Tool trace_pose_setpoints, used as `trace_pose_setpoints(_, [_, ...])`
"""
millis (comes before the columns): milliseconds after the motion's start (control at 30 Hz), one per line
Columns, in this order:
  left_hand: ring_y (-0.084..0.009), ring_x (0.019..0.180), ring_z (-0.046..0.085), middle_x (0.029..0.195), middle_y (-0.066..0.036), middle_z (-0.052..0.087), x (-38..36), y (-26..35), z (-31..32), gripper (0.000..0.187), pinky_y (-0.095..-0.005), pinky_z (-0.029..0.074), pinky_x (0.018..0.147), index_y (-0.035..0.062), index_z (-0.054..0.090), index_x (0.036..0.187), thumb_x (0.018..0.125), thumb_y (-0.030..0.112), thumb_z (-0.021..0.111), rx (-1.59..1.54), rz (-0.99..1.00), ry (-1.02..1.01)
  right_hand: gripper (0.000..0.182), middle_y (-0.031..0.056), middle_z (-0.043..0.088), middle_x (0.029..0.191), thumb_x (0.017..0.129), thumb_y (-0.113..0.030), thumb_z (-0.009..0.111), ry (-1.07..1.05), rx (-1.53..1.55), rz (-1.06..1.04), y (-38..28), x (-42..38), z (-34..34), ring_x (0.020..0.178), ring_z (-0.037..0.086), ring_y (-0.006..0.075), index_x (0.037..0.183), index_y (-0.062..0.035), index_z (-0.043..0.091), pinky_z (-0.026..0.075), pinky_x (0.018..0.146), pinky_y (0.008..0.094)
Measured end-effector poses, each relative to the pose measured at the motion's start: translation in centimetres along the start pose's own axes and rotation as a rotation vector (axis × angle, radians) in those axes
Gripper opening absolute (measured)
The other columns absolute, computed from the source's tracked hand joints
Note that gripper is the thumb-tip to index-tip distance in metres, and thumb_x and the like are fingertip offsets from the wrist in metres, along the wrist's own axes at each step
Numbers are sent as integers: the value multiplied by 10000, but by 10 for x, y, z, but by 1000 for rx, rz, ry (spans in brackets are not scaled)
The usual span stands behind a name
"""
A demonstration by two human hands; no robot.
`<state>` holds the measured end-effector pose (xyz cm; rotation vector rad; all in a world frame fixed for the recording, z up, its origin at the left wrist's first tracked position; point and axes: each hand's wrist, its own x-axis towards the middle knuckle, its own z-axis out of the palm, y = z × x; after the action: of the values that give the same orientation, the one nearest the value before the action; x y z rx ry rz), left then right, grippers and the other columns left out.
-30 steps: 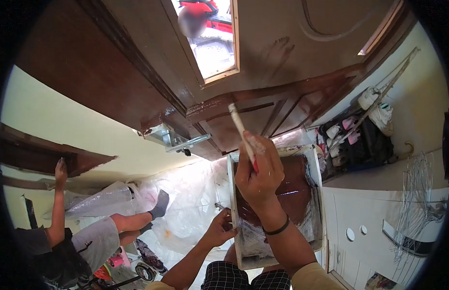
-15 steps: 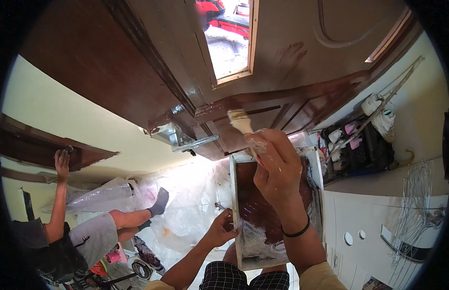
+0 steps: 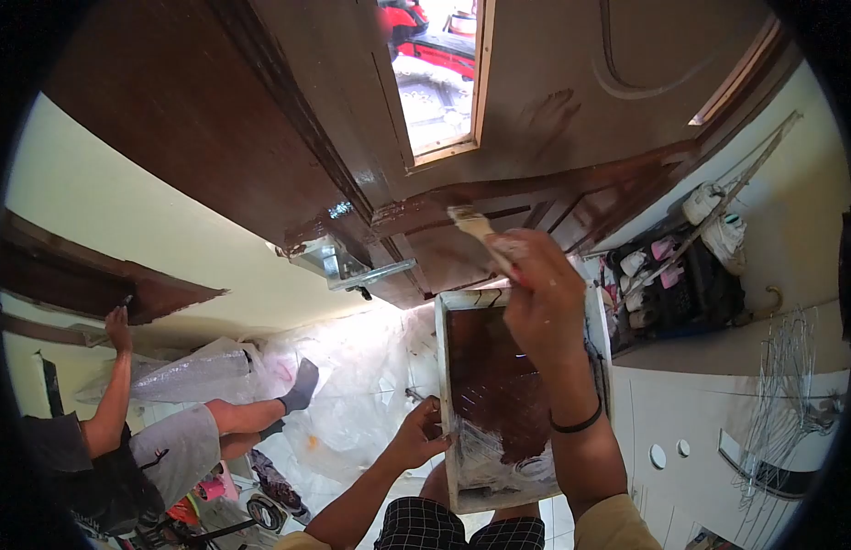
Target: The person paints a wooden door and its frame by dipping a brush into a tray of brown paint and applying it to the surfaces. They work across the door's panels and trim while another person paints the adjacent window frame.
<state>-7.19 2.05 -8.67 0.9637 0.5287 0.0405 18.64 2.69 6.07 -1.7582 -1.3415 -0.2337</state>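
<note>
My right hand (image 3: 547, 298) is closed round a paintbrush (image 3: 480, 234), its pale bristles pointing up and left towards the brown door (image 3: 325, 55). Whether the bristles touch the door cannot be made out. Below hangs a white-rimmed tray (image 3: 441, 367) with dark brown paint (image 3: 494, 394) inside and a streaked, whitish lower part. My left hand (image 3: 419, 438) grips the tray's left edge, fingers bent over the rim. Glossy wet-looking brown shows on the door's lower panels, with a duller brown above. A metal door handle (image 3: 380, 273) juts out left of the brush.
At the left, another person (image 3: 178, 440) reaches a hand to a brown panel (image 3: 68, 270). Plastic sheeting (image 3: 343, 394) covers the floor. Shoes and bags (image 3: 668, 266) fill a rack at the right, near wire hangers (image 3: 783, 412). A window opening (image 3: 435, 101) pierces the door.
My right hand and the brush have shifted slightly right. The other person's hand has moved a little lower on the panel. My left hand stays at the tray's edge.
</note>
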Motion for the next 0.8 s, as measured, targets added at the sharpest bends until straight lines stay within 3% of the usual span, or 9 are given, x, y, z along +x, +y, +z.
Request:
trace_pose_setpoints(167, [-137, 961, 569, 1072, -66, 586, 0, 0, -2, 370, -270, 493, 763, 63, 457, 1109, 803, 4, 656, 1, 36, 15, 304, 158, 627, 908, 714, 120, 533, 184, -64, 214, 8, -27, -30, 854, 623, 331, 977, -3, 625, 499, 766, 348])
trace_pose_setpoints(367, [-106, 855, 584, 991, -52, 601, 1, 10, -1, 359, -257, 478, 719, 65, 449, 1100, 812, 18, 658, 11, 77, 41, 234, 164, 628, 867, 747, 90, 561, -51, 79, 596, -16, -83, -74, 811, 641, 323, 952, -5, 622, 498, 724, 346])
trace_pose_setpoints(500, [-78, 807, 569, 961, -43, 601, 4, 21, 3, 330, -237, 460, 672, 71, 455, 1068, 809, 18, 653, 17, 101, 57, 255, 170, 612, 904, 727, 94, 558, -338, 40, 500, -17, -105, -66, 849, 614, 357, 954, -4, 619, 498, 746, 354])
trace_pose_setpoints(633, [-50, 751, 538, 945, -33, 587, 7, 21, -1, 330, -211, 419, 601, 74, 444, 1043, 797, 9, 654, 90, 107, 67, 263, 149, 638, 939, 723, 91, 572, -358, 68, 408, -11, -123, -44, 870, 635, 323, 963, 2, 634, 514, 760, 349])
trace_pose_setpoints(800, [-62, 786, 556, 942, -31, 586, 7, 31, 3, 326, -213, 435, 616, 77, 439, 1035, 800, 6, 653, 72, 112, 46, 289, 158, 629, 942, 713, 95, 554, -360, 149, 357, -25, -123, -23, 887, 625, 339, 970, -10, 636, 511, 777, 354])
